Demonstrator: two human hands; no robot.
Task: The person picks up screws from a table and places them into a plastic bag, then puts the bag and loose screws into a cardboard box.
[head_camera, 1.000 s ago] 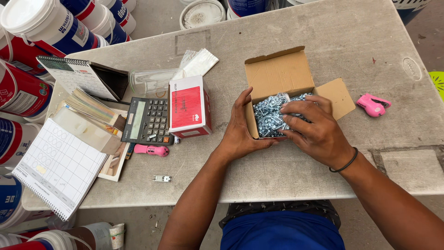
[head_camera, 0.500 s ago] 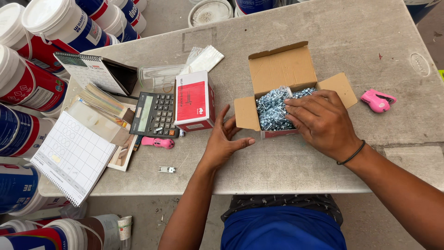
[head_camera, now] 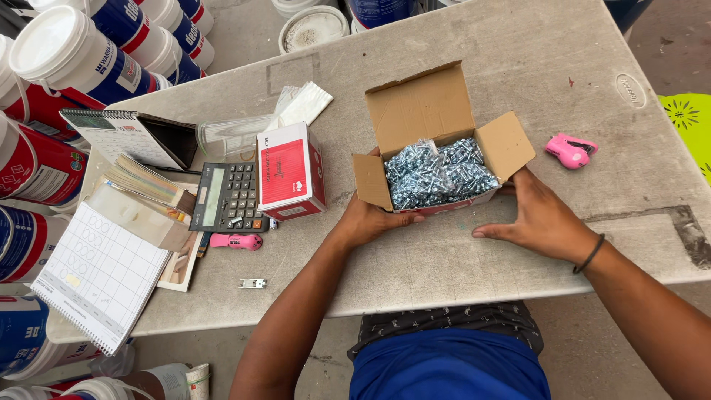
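Note:
An open cardboard box [head_camera: 418,107] sits on the grey table [head_camera: 518,59] with a clear bag of silvery screws [head_camera: 437,170] filling it. My left hand [head_camera: 368,220] grips the box's near left corner, thumb against the front. My right hand [head_camera: 542,219] cups the near right corner, its fingers lying flat on the table along the box's front and its thumb by the right flap. A closed red and white box [head_camera: 289,172] stands just left of the open one.
A calculator [head_camera: 226,196], a pink tool [head_camera: 237,241], a small metal piece [head_camera: 252,283], notebooks [head_camera: 96,275] and a clear plastic bag [head_camera: 235,135] lie at the left. A pink cutter [head_camera: 570,150] lies at the right. Paint buckets [head_camera: 70,52] crowd the left edge.
My left hand came back from the table to the box's left corner. My right hand left the screws and dropped to the box's right corner.

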